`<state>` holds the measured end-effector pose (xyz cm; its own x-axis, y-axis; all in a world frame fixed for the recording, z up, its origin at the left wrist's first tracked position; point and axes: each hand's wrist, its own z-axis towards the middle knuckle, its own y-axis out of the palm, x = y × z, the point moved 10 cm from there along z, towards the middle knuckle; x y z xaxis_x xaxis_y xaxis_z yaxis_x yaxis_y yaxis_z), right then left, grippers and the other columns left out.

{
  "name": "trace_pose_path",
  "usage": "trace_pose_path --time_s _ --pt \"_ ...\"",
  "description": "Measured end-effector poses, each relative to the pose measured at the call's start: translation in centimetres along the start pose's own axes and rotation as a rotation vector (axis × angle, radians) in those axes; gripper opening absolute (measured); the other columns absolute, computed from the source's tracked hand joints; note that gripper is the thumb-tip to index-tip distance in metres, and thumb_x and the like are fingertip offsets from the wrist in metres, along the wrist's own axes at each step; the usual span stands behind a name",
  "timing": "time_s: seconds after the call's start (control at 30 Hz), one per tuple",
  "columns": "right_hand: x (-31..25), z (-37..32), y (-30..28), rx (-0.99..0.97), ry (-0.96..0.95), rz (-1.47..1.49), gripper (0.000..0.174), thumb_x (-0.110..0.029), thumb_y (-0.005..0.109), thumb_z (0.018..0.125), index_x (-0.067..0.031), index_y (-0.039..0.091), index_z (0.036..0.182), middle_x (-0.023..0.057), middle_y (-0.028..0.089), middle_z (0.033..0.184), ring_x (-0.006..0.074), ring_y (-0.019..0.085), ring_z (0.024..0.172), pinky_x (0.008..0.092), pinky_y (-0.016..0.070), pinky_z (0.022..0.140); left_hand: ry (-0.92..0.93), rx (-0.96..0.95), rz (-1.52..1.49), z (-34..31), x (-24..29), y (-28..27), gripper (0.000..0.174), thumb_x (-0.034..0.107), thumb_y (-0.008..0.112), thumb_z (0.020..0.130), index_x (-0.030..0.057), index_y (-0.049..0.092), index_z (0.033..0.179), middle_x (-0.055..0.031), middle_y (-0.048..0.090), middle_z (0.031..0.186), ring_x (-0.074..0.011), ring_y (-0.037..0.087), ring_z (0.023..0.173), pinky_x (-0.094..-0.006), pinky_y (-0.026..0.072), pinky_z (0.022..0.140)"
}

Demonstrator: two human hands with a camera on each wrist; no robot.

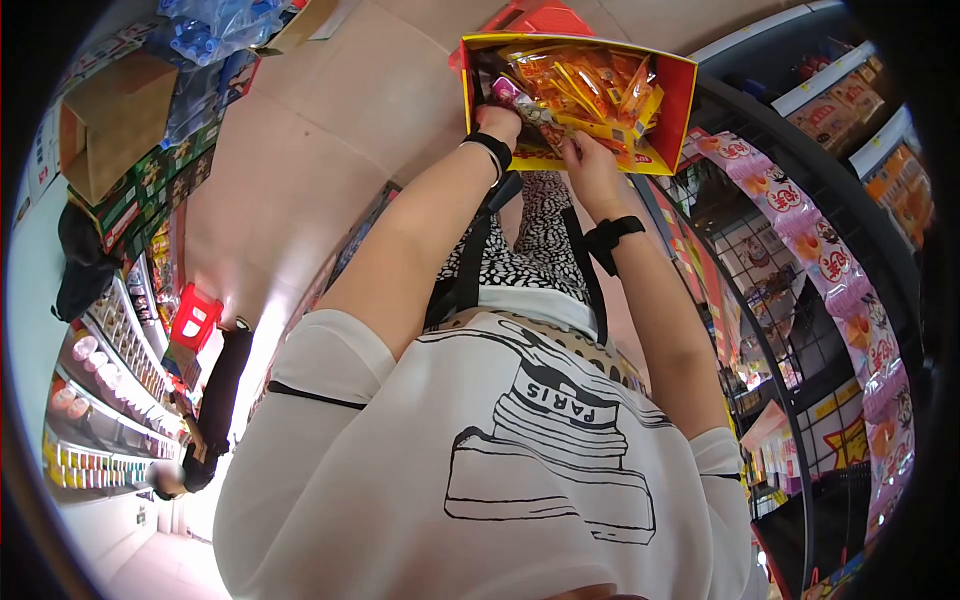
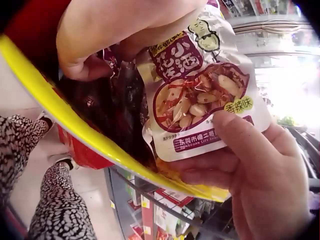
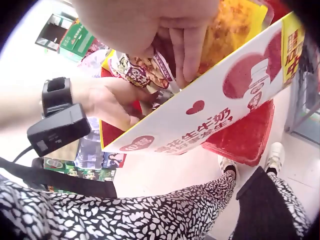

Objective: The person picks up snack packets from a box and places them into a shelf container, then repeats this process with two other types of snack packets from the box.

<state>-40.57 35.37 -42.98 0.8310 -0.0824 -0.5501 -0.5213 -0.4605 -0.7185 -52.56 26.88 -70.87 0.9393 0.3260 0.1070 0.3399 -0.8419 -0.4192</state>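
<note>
A white and purple peanut packet (image 2: 200, 107) lies slanted at the mouth of an open red, yellow and white carton (image 3: 195, 100). My right hand (image 2: 265, 175) pinches its lower edge, thumb on the printed front and fingers behind. Inside the carton, my left hand (image 1: 498, 122) is beside the packet's other end, fingers bent among dark-wrapped packets (image 2: 132, 107). Part of those fingers is hidden, and I cannot tell whether they grip anything. Several orange snack packets (image 1: 590, 85) fill the rest of the carton.
A red plastic container (image 3: 245, 137) sits below the carton. Shelving with hanging pink packets (image 1: 835, 260) runs along the right. Cardboard boxes (image 1: 120, 120) and wrapped bottles (image 1: 195, 40) are on the left. Another person (image 1: 215, 390) in dark clothes is further down the aisle.
</note>
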Motion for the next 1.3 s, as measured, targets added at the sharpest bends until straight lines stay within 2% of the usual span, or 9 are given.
trace_pose_path --time_s 0.2,0.3,0.33,0.53,0.6,0.8,1.0,1.2,1.3 --pt "0.4 0.2 -1.1 0.009 0.037 0.105 0.014 -0.016 0.055 0.080 -0.0029 0.058 0.085 0.0184 0.058 0.073 0.0356 0.057 0.069 0.0395 0.0438 0.060 -0.279 -0.014 -1.190 -8.4 -0.1 -6.1 0.030 0.017 0.028 0.087 0.0002 0.051 0.099 -0.0157 0.057 0.098 -0.0287 0.057 0.089 -0.0353 0.0427 0.074" --pt "1.6 0.4 -1.4 -0.012 0.095 0.158 0.016 -0.015 0.054 0.081 -0.0025 0.057 0.090 0.0182 0.058 0.070 0.0345 0.056 0.066 0.0372 0.0431 0.058 -0.342 0.328 -1.259 -13.0 -0.8 -10.4 0.019 0.014 0.041 0.084 -0.0007 0.050 0.090 -0.0181 0.057 0.089 -0.0319 0.057 0.085 -0.0380 0.0432 0.071" --pt "2.1 0.6 -1.8 0.035 0.091 0.210 0.016 -0.014 0.054 0.082 -0.0020 0.057 0.092 0.0177 0.057 0.069 0.0329 0.056 0.064 0.0364 0.0426 0.057 -0.321 0.330 -1.163 -13.4 -1.1 -11.6 0.018 0.012 0.049 0.080 -0.0022 0.050 0.091 -0.0212 0.057 0.087 -0.0342 0.057 0.083 -0.0400 0.0431 0.071" --pt "2.7 0.3 -3.7 0.149 0.123 0.384 0.019 -0.011 0.053 0.082 -0.0017 0.056 0.098 0.0152 0.058 0.069 0.0263 0.057 0.061 0.0318 0.0426 0.056 -0.085 0.413 -1.289 -16.4 -3.3 -13.2 0.021 0.017 0.048 0.083 -0.0035 0.049 0.090 -0.0212 0.058 0.085 -0.0318 0.059 0.078 -0.0398 0.0458 0.067" --pt "1.9 -0.2 -4.4 0.164 0.100 0.323 0.020 -0.011 0.053 0.082 -0.0021 0.057 0.099 0.0147 0.059 0.070 0.0256 0.057 0.061 0.0306 0.0428 0.056 -0.004 0.134 -1.437 -19.1 -2.1 -14.4 0.026 0.022 0.041 0.090 -0.0014 0.041 0.102 -0.0118 0.055 0.094 -0.0174 0.059 0.075 -0.0287 0.0511 0.063" --pt "-4.0 -1.1 -4.3 0.070 -0.157 0.326 0.025 -0.009 0.055 0.080 -0.0073 0.058 0.104 0.0138 0.061 0.090 0.0255 0.060 0.080 0.0314 0.0475 0.068 0.136 0.127 -1.648 -21.4 -1.4 -16.8 0.025 0.019 0.035 0.092 -0.0019 0.040 0.105 -0.0141 0.055 0.098 -0.0203 0.060 0.083 -0.0300 0.0508 0.070" --pt "-9.1 -2.8 -3.6 0.117 -0.561 -0.217 0.038 -0.002 0.055 0.070 -0.0105 0.056 0.107 0.0120 0.054 0.110 0.0279 0.053 0.099 0.0354 0.0451 0.081 0.143 -0.084 -1.880 -19.9 1.0 -15.5 0.032 0.030 0.034 0.093 0.0050 0.042 0.111 -0.0118 0.055 0.104 -0.0225 0.058 0.086 -0.0342 0.0474 0.075" --pt "-9.1 -2.9 -3.1 0.094 -0.596 -0.289 0.038 -0.002 0.053 0.070 -0.0099 0.056 0.107 0.0126 0.052 0.112 0.0295 0.049 0.106 0.0366 0.0425 0.086 0.111 -0.178 -1.964 -20.9 1.8 -16.7 0.044 0.052 0.045 0.084 0.0121 0.052 0.101 -0.0024 0.060 0.088 -0.0152 0.057 0.079 -0.0305 0.0433 0.070" --pt "-9.5 -2.8 -3.1 0.044 -0.599 -0.240 0.042 -0.002 0.059 0.068 -0.0095 0.055 0.109 0.0144 0.050 0.116 0.0316 0.049 0.107 0.0372 0.0425 0.087 0.113 -0.168 -1.935 -20.0 1.7 -15.9 0.036 0.041 0.052 0.085 0.0087 0.054 0.100 -0.0031 0.061 0.089 -0.0141 0.058 0.079 -0.0298 0.0446 0.069"
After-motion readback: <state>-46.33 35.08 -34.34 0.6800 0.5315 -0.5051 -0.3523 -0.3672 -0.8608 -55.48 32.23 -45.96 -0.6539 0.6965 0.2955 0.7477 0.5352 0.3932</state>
